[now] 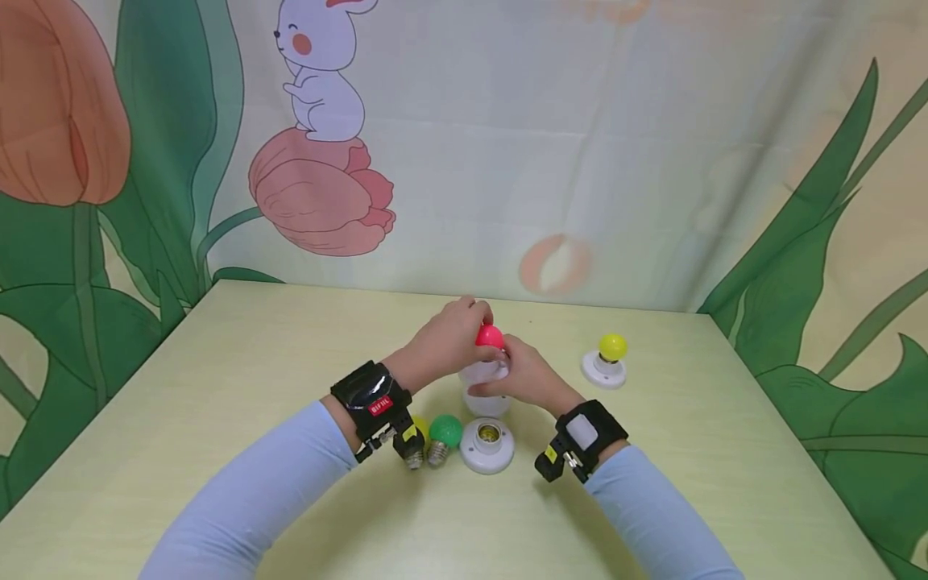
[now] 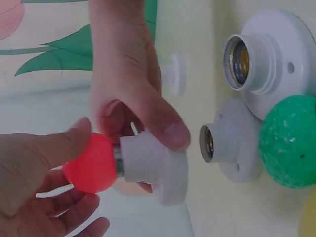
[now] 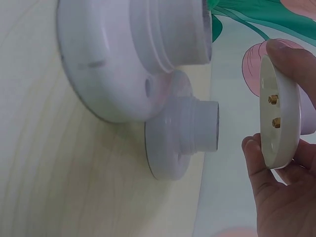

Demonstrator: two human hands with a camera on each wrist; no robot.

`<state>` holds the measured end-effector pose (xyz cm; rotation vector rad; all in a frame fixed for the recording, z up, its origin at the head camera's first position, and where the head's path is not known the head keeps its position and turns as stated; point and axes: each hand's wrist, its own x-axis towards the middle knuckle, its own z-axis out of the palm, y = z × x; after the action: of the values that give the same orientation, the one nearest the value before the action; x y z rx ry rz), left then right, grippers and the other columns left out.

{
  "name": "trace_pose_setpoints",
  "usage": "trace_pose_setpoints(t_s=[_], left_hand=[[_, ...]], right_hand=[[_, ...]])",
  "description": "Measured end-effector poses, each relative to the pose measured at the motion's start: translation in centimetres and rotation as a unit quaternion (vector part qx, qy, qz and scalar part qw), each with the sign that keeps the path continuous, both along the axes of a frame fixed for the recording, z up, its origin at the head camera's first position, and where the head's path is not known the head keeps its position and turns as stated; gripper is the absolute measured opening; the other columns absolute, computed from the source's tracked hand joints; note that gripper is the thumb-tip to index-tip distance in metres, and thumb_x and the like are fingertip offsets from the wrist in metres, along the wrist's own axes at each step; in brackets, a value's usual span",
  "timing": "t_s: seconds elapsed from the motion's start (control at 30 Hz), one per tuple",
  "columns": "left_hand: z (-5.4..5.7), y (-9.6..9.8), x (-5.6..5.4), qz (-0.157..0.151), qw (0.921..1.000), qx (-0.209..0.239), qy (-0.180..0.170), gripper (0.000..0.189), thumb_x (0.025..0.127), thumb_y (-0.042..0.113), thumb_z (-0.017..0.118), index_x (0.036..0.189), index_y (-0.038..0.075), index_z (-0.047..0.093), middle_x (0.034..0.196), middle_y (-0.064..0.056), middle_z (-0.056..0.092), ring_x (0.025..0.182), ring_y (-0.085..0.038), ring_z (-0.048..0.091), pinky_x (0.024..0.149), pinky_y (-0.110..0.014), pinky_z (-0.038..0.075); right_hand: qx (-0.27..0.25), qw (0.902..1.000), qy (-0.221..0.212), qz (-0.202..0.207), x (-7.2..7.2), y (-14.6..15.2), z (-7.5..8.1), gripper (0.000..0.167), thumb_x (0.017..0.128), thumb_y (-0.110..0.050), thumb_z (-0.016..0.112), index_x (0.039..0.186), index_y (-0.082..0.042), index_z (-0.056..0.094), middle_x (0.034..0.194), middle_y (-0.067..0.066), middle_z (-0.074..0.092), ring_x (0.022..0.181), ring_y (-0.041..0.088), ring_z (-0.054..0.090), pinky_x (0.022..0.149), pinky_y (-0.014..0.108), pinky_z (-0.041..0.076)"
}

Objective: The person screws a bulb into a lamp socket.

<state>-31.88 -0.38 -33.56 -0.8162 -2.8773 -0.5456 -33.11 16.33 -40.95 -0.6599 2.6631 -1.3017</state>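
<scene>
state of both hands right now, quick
Left hand: closed, holding the red bulb.
Right hand: closed, holding a white lamp socket by its base.

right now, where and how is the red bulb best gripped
Take the red bulb by its round globe, from above, probably with fingers spread around it: it stands globe up, its metal thread toward the white socket that the right hand holds, so the globe is the free part.
</scene>
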Motion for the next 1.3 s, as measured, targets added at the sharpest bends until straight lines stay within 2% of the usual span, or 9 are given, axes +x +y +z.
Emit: trace_pose_setpoints(t_s=[0.1, 0.23, 0.37, 0.5, 0.6, 0.8, 1.13, 1.23, 1.3], left_hand=[[0.5, -0.1, 0.1, -0.039, 0.9984, 0.018, -0.036, 0.037, 0.085, 0.011, 0.074, 0.12, 0.003, 0.062, 0.114, -0.01, 0.061, 0.104, -0.023, 0.059, 0.09, -0.031, 0.053], [0.9, -0.3, 0.1, -0.078, 0.994, 0.025, -0.073, 0.054, 0.085, -0.007, 0.065, 0.135, 0.009, 0.055, 0.137, -0.01, 0.055, 0.127, -0.027, 0.052, 0.104, -0.038, 0.045], [0.9, -0.2, 0.1, -0.059, 0.994, 0.035, -0.086, 0.073, 0.085, 0.009, 0.073, 0.148, 0.01, 0.037, 0.15, -0.014, 0.039, 0.137, -0.031, 0.039, 0.103, -0.039, 0.046], [0.4, 0.1, 0.2, 0.013, 0.9992, 0.016, -0.034, 0.076, 0.083, 0.044, 0.074, 0.139, 0.002, 0.042, 0.129, -0.017, 0.049, 0.114, -0.03, 0.051, 0.081, -0.033, 0.056], [0.0, 0.1, 0.4, 0.045, 0.9988, -0.014, 0.011, 0.066, 0.082, 0.054, 0.07, 0.117, 0.0, 0.053, 0.102, -0.012, 0.056, 0.087, -0.023, 0.057, 0.063, -0.028, 0.054], [-0.2, 0.0, 0.5, 0.034, 0.9993, -0.012, -0.002, 0.052, 0.084, 0.049, 0.071, 0.103, 0.003, 0.055, 0.086, -0.006, 0.055, 0.069, -0.017, 0.057, 0.055, -0.023, 0.049], [0.3, -0.1, 0.1, -0.03, 0.9985, -0.011, -0.045, 0.039, 0.087, 0.016, 0.073, 0.122, 0.004, 0.06, 0.113, -0.012, 0.061, 0.1, -0.022, 0.059, 0.083, -0.029, 0.055], [0.6, -0.3, -0.1, -0.064, 0.9957, -0.016, -0.065, 0.059, 0.083, 0.0, 0.071, 0.138, 0.008, 0.052, 0.14, -0.016, 0.05, 0.127, -0.03, 0.05, 0.094, -0.035, 0.052], [0.7, -0.4, -0.1, -0.066, 0.9947, -0.014, -0.077, 0.074, 0.081, 0.003, 0.075, 0.146, 0.01, 0.041, 0.151, -0.018, 0.036, 0.139, -0.035, 0.036, 0.099, -0.041, 0.049]], right_hand=[[0.001, 1.0, 0.002, 0.0, -0.1, 0.1, -0.3, 0.074, 0.072, -0.025, 0.086, 0.134, -0.012, 0.047, 0.128, 0.003, 0.058, 0.115, 0.021, 0.056, 0.098, 0.041, 0.048], [0.004, 1.0, 0.004, -0.004, -0.2, 0.2, -0.5, 0.076, 0.072, -0.027, 0.086, 0.135, -0.011, 0.046, 0.13, 0.003, 0.058, 0.118, 0.021, 0.055, 0.1, 0.041, 0.047], [0.007, 0.9999, 0.01, -0.006, -0.1, 0.2, -0.3, 0.072, 0.071, -0.028, 0.086, 0.131, -0.012, 0.049, 0.125, 0.002, 0.06, 0.113, 0.02, 0.057, 0.097, 0.039, 0.049], [0.006, 0.9997, 0.023, 0.006, 0.0, 0.2, -0.1, 0.06, 0.072, -0.026, 0.086, 0.125, -0.016, 0.059, 0.118, 0.002, 0.061, 0.108, 0.02, 0.058, 0.093, 0.039, 0.05], [0.008, 0.9995, 0.028, 0.01, 0.0, 0.2, -0.1, 0.055, 0.072, -0.026, 0.086, 0.121, -0.019, 0.062, 0.117, 0.002, 0.06, 0.108, 0.02, 0.058, 0.093, 0.039, 0.05], [0.004, 1.0, 0.004, 0.001, 0.1, 0.2, -0.1, 0.066, 0.072, -0.028, 0.086, 0.127, -0.016, 0.052, 0.121, 0.001, 0.061, 0.109, 0.019, 0.059, 0.095, 0.039, 0.05], [0.001, 1.0, 0.006, -0.003, 0.1, 0.3, -0.4, 0.07, 0.072, -0.025, 0.086, 0.13, -0.012, 0.05, 0.126, 0.003, 0.06, 0.114, 0.021, 0.057, 0.1, 0.041, 0.046], [0.001, 0.9999, 0.013, -0.003, 0.1, 0.4, -0.6, 0.074, 0.071, -0.026, 0.087, 0.132, -0.01, 0.049, 0.129, 0.005, 0.059, 0.119, 0.023, 0.055, 0.103, 0.044, 0.044], [0.003, 0.9998, 0.017, -0.004, 0.1, 0.4, -0.5, 0.075, 0.07, -0.028, 0.087, 0.133, -0.01, 0.049, 0.13, 0.005, 0.059, 0.12, 0.023, 0.055, 0.103, 0.044, 0.044]])
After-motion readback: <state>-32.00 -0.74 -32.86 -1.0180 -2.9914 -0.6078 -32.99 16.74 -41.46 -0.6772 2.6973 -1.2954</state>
